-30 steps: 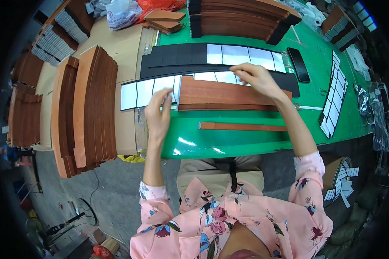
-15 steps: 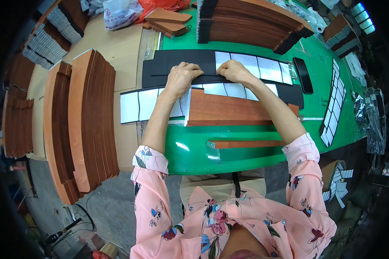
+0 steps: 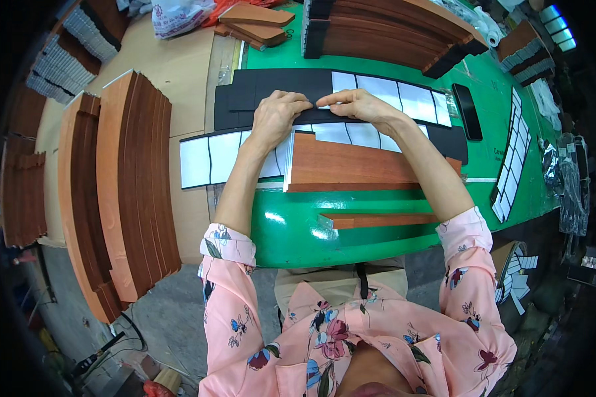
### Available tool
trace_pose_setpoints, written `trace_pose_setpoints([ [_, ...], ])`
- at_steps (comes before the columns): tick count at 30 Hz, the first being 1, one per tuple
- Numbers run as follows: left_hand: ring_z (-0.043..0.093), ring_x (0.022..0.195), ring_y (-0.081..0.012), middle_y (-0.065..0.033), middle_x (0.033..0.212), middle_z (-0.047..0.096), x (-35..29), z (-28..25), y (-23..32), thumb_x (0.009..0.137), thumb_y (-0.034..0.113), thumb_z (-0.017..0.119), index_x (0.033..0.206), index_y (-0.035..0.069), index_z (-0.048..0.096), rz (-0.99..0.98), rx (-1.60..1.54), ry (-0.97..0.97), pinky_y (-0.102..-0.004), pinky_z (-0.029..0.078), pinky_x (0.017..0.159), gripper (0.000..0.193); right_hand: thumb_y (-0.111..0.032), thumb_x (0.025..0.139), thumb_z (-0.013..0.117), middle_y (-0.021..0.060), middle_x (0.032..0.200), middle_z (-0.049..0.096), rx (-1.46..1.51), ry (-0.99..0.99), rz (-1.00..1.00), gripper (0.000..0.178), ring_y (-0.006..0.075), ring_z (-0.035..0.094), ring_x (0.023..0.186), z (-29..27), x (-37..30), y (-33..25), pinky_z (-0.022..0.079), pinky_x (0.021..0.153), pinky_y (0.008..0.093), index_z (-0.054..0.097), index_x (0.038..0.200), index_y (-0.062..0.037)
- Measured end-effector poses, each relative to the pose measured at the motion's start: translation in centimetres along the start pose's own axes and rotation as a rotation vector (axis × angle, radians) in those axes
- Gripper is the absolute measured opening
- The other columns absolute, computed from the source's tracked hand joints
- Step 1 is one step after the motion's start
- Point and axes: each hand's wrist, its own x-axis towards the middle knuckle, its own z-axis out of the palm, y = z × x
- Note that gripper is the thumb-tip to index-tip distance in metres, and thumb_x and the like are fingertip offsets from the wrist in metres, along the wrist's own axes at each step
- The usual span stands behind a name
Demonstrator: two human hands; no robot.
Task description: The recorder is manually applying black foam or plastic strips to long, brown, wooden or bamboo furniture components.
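Observation:
My left hand (image 3: 278,119) is closed, its fingertips on the edge of a black strip (image 3: 242,99) lying across a flat black sheet (image 3: 285,78). Close by on the right, my right hand (image 3: 367,109) points its index finger left with the thumb beneath; what it pinches is too small to make out. The fingertips nearly meet. White-backed panels (image 3: 414,102) cover the sheet's right part. Nearer me lies another row of white panels (image 3: 195,162), partly under a reddish-brown wooden board (image 3: 351,167).
A narrow wooden piece (image 3: 377,221) lies near the green table's front edge. Stacked brown boards (image 3: 136,185) stand at left, and more boards (image 3: 384,33) at the back. A black phone (image 3: 467,111) and a white-panelled strip (image 3: 512,155) lie at right.
My right hand has shifted slightly left, its index finger now stretched toward my left fingertips. The black strip's left end sits higher on the sheet. The view has shifted slightly.

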Motion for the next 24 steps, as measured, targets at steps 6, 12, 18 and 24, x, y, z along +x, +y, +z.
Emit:
trace_pose_setpoints([
  [6, 0.058, 0.094, -0.0219, 0.0006, 0.104, 0.065, -0.5, 0.3, 0.2, 0.077, 0.007, 0.063, 0.1, 0.014, 0.069, -0.037, -0.028, 0.02, -0.0333, 0.048, 0.082, 0.024, -0.018, 0.085, 0.057, 0.0085, 0.112, 0.062, -0.13, 0.073, -0.114, 0.029, 0.0221, 0.057, 0.105, 0.4, 0.7, 0.6, 0.042, 0.09, 0.0372, 0.061, 0.111, -0.0064],
  [12, 0.057, 0.095, -0.0229, -0.0008, 0.106, 0.064, -0.8, -0.1, 0.4, 0.08, 0.004, 0.06, 0.108, 0.015, 0.062, -0.12, -0.078, -0.037, -0.0347, 0.047, 0.084, 0.03, -0.017, 0.085, 0.061, 0.0123, 0.098, 0.064, -0.477, 0.313, -0.326, 0.024, 0.0238, 0.063, 0.09, 1.5, 0.7, 0.0, 0.05, 0.073, 0.0344, 0.056, 0.105, -0.0043],
  [18, 0.057, 0.097, -0.0241, -0.0028, 0.105, 0.064, -0.6, 0.1, 0.4, 0.082, 0.003, 0.056, 0.112, 0.016, 0.056, -0.218, -0.103, -0.078, -0.0368, 0.047, 0.083, 0.032, -0.013, 0.074, 0.066, 0.0072, 0.085, 0.067, -1.425, 0.464, -0.653, 0.011, 0.0234, 0.061, 0.088, 2.7, 1.8, -0.5, 0.049, 0.074, 0.0389, 0.069, 0.08, -0.0055],
  [24, 0.057, 0.101, -0.0246, -0.0037, 0.106, 0.064, -0.4, -0.2, 1.2, 0.084, 0.002, 0.054, 0.113, 0.015, 0.054, -0.251, -0.093, -0.127, -0.0372, 0.047, 0.084, 0.033, -0.014, 0.07, 0.067, 0.0063, 0.081, 0.067, -1.599, 0.589, -0.643, 0.01, 0.0225, 0.061, 0.086, 2.9, 0.2, -2.1, 0.045, 0.079, 0.0415, 0.07, 0.078, -0.008],
])
